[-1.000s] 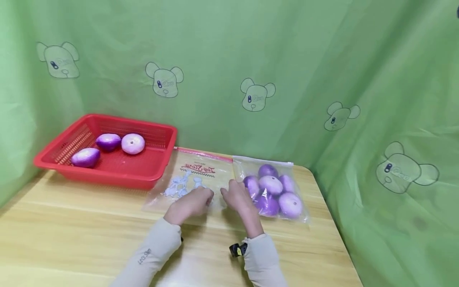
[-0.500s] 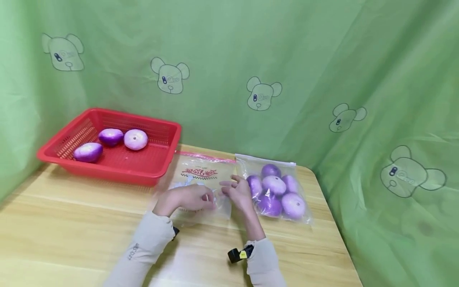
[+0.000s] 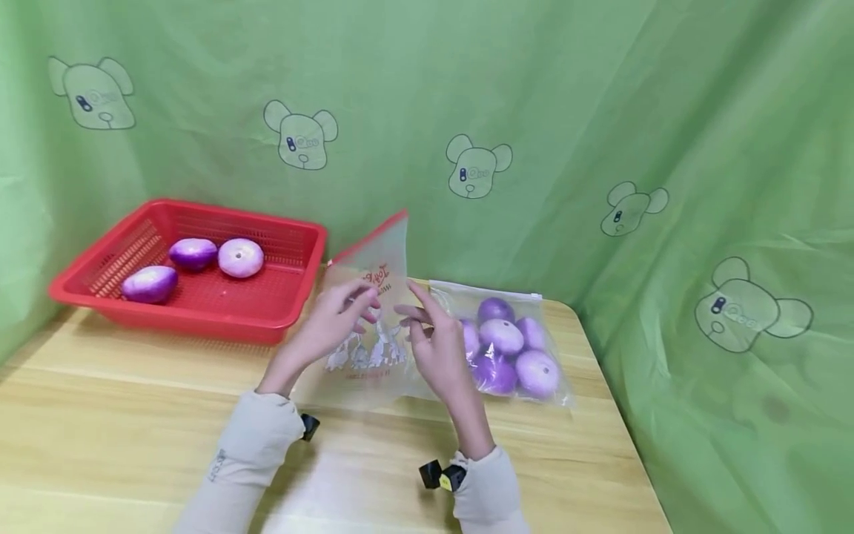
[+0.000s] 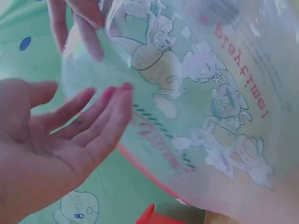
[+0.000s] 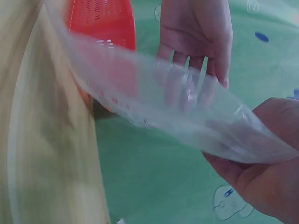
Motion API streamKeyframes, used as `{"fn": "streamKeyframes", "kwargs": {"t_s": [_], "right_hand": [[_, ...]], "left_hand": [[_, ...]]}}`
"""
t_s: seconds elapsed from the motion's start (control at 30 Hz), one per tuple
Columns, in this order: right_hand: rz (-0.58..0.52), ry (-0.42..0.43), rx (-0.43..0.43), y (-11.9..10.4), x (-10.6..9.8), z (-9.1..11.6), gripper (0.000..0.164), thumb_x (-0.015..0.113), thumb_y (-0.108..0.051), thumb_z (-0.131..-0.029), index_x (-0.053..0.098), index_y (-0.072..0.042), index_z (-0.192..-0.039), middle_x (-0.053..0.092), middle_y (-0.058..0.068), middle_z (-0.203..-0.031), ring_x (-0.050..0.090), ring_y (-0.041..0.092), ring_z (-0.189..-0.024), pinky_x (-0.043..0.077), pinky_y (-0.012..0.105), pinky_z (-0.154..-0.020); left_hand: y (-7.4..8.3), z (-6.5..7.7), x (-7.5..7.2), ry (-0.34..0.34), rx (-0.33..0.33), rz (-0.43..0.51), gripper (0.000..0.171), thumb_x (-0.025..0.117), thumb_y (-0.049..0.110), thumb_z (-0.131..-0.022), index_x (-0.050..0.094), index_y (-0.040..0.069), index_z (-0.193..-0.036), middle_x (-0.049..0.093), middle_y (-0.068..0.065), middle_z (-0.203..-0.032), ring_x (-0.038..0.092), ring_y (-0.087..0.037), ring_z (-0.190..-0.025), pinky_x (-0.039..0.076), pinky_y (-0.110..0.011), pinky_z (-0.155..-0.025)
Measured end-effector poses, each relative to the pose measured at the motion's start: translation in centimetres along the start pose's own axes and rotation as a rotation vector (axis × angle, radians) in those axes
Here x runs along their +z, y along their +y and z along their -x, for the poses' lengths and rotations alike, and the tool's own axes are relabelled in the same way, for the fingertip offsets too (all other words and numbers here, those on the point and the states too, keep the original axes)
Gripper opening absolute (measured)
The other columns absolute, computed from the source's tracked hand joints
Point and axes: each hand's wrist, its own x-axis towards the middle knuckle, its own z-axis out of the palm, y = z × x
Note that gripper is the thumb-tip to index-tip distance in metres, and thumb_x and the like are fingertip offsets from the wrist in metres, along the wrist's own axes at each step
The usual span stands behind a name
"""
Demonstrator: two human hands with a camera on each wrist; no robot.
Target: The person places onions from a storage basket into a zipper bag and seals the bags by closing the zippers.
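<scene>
Green curtain (image 3: 387,74) hangs behind a wooden table (image 3: 133,445), where a clear bag (image 3: 370,356) stands partly raised between both hands, its length running away from the person to a red zip (image 3: 368,239) that slants upward to the right from beside the red basket (image 3: 200,319). Left hand (image 3: 333,319) is loosely spread and grips nothing; right hand (image 3: 440,341) is at the bag's opposite side, fingers partly extended, though whether it pinches the edge I cannot tell. Neither looks clearly nearer.

Green curtain (image 3: 394,81) behind and right of wood-grain table (image 3: 120,400); 5 outlined round-eared heads (image 3: 302,141) printed on curtain.
</scene>
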Motion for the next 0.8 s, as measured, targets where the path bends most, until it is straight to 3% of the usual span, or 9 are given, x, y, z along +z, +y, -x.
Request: {"fn": "streamKeyframes", "kwargs": {"t_s": [0.1,0.2,0.27,0.33,0.43,0.57,0.63,0.7,0.8], "right_hand": [[0.138,0.064,-0.173,-1.0,0.2,0.1,0.059,0.055,0.016,-0.088,0.054,-0.009,-0.142,0.074,0.013,-0.108,0.072,0.023,-0.092,0.058,0.026,-0.079],[0.251,0.131,-0.353,-1.9,0.5,0.2,0.055,0.056,0.02,-0.083,0.064,-0.006,-0.13,0.074,0.013,-0.108,0.069,0.025,-0.1,0.056,0.03,-0.089],[0.27,0.14,-0.45,-2.4,0.9,0.1,0.051,0.057,0.022,-0.079,0.07,-0.005,-0.121,0.074,0.013,-0.109,0.067,0.027,-0.105,0.054,0.032,-0.093],[0.226,0.093,-0.485,-2.7,1.2,0.1,0.049,0.056,0.024,-0.078,0.074,-0.005,-0.113,0.073,0.011,-0.112,0.065,0.027,-0.111,0.051,0.03,-0.097],[0.163,0.004,-0.442,-2.6,1.3,0.3,0.046,0.055,0.025,-0.077,0.076,-0.004,-0.107,0.072,0.009,-0.115,0.062,0.027,-0.116,0.048,0.028,-0.102],[0.179,-0.173,-0.261,-1.8,0.7,0.2,0.044,0.055,0.022,-0.08,0.076,-0.006,-0.107,0.069,0.009,-0.122,0.058,0.026,-0.122,0.045,0.032,-0.105],[0.216,-0.304,-0.134,-1.5,0.0,0.2,0.045,0.056,0.018,-0.083,0.073,-0.008,-0.116,0.065,0.009,-0.129,0.055,0.026,-0.127,0.043,0.036,-0.108],[0.237,-0.42,-0.025,-1.4,-0.9,0.2,0.048,0.057,0.013,-0.085,0.067,-0.008,-0.127,0.061,0.009,-0.136,0.052,0.026,-0.131,0.04,0.039,-0.11],[0.221,-0.461,0.068,-2.1,-2.4,0.4,0.051,0.057,0.004,-0.09,0.056,-0.009,-0.139,0.058,0.006,-0.14,0.05,0.023,-0.133,0.038,0.04,-0.112]], "left_hand": [[0.4,0.1,-0.6,0.077,0.02,0.155,0.037,0.046,0.024,-0.107,0.056,-0.007,-0.124,0.064,-0.027,-0.107,0.069,-0.035,-0.088,0.06,-0.042,-0.07],[1.1,0.3,-1.8,0.1,0.007,0.336,0.046,0.043,0.033,-0.107,0.053,-0.004,-0.132,0.063,-0.025,-0.114,0.068,-0.03,-0.093,0.06,-0.042,-0.074],[1.9,0.6,-3.2,0.122,-0.018,0.463,0.056,0.041,0.044,-0.105,0.048,0.001,-0.14,0.061,-0.024,-0.122,0.068,-0.029,-0.098,0.06,-0.042,-0.075],[2.5,1.2,-4.9,0.159,-0.057,0.55,0.064,0.038,0.055,-0.103,0.043,0.009,-0.148,0.059,-0.019,-0.131,0.067,-0.026,-0.104,0.059,-0.04,-0.077],[2.8,2.1,-7.2,0.216,-0.131,0.652,0.062,0.038,0.06,-0.101,0.045,0.017,-0.144,0.062,-0.011,-0.123,0.067,-0.017,-0.099,0.058,-0.031,-0.072],[1.9,2.5,-8.6,0.2,-0.219,0.713,0.032,0.042,0.035,-0.107,0.06,0.009,-0.113,0.071,0.001,-0.089,0.069,-0.009,-0.077,0.056,-0.025,-0.065],[1.5,2.3,-8.3,0.175,-0.224,0.634,0.026,0.044,0.021,-0.106,0.062,0.004,-0.098,0.071,-0.001,-0.075,0.069,-0.011,-0.067,0.056,-0.026,-0.059],[1.4,2.1,-7.5,0.158,-0.201,0.484,0.026,0.046,0.014,-0.105,0.064,-0.003,-0.098,0.07,-0.001,-0.074,0.068,-0.011,-0.065,0.056,-0.026,-0.059],[1.7,1.6,-6.0,0.151,-0.161,0.297,0.027,0.054,0.013,-0.103,0.064,-0.011,-0.099,0.068,0.0,-0.071,0.065,-0.011,-0.061,0.055,-0.026,-0.057]]}}
